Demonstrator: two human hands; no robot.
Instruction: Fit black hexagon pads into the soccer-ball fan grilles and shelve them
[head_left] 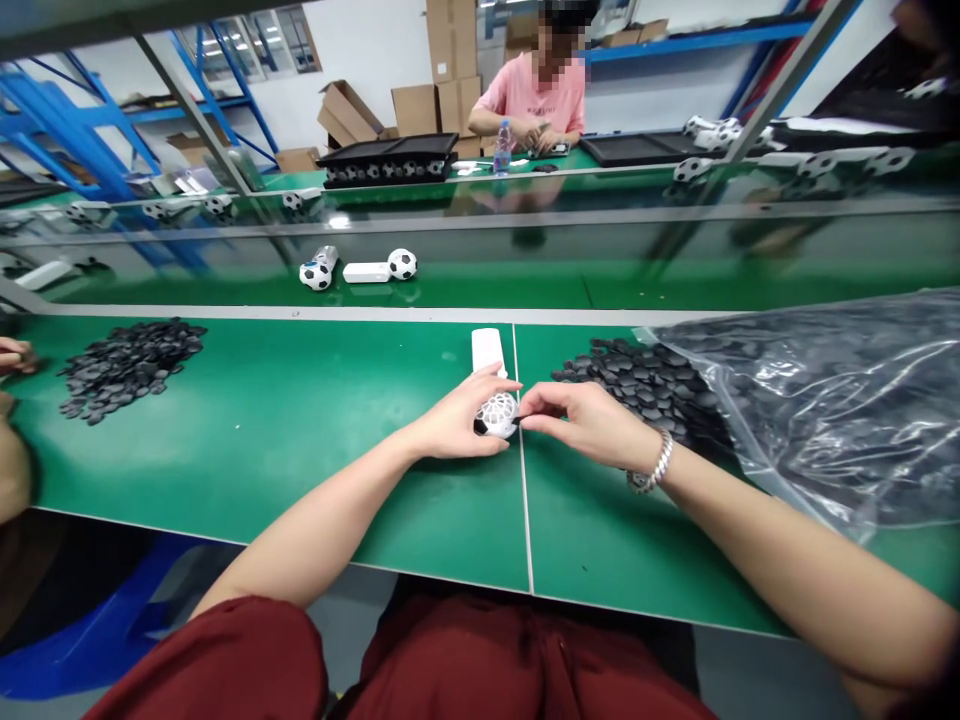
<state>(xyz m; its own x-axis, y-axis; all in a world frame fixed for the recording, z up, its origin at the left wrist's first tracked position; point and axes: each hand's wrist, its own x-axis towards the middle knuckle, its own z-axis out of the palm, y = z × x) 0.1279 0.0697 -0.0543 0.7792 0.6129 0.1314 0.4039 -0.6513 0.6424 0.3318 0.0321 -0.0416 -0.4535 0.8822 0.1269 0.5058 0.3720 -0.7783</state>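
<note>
A factory assembly workshop: long green-topped workbenches (262, 450), blue steel racking (75, 130), stacked cardboard cartons (416, 110).

Green workbench (247, 450) gives passage leftward; a heap of black pieces (645, 385) and plastic bag (810, 400) block rightward.

The left hand (457, 420) is covering part of the white lattice ball (499, 412), and its fingers are hiding the near end of the white box (487, 350) behind it. The right hand (585, 425) is pinching a small black piece (517, 421) against the ball, and the fingertips are covering so much of it that its shape is too small to tell. The plastic bag (810, 400) is running off the right edge, and its sheen is blurring the black discs (720, 400) inside. Another person's hand (13, 355) is getting cut off by the left edge. Across the green bench (262, 450), the co-worker's hands (544, 138) are too small to show what they are holding.
</note>
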